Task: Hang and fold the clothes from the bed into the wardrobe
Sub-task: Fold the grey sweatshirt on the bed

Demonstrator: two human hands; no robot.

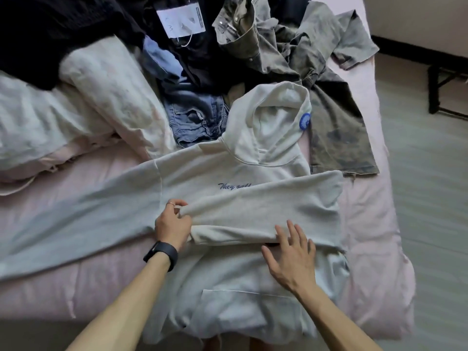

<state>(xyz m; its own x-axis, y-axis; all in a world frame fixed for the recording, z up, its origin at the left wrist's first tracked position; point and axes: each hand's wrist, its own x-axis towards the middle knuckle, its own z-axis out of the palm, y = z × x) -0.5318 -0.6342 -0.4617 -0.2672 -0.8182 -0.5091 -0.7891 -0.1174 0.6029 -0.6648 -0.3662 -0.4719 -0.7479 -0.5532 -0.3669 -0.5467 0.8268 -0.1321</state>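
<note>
A: Where's the hoodie [228, 173]?
B: Flat on the bed [367, 224], front up, near edge. Pale grey, blue script on the chest.
A: Which way does it point?
B: Hood [273, 122] away from the person, hem and pouch pocket [248, 307] toward them. Long axis runs near to far.
A: Sleeves?
B: One folded sleeve [266, 206] lies crosswise over the chest, right to left, half covering the script. The other sleeve [76, 216] is stretched out flat to the left across the sheet.
A: Left hand [173, 224]?
B: Grip narrow, thumb and fingers pinching the cuff end of the folded sleeve. Black wristband [162, 252] on that wrist.
A: Right hand [291, 254]?
B: Grip wide, fingers spread and straight, lying on the hoodie at the lower edge of the folded sleeve. Holding nothing.
A: Rest of the pile?
B: Beyond the hood: blue jeans [195, 117], a washed grey shirt [336, 127] on the right, a black garment [202, 59] with a white paper tag [181, 20]. Crumpled white duvet [88, 97] on the left. Floor [430, 198] to the right of the bed.
</note>
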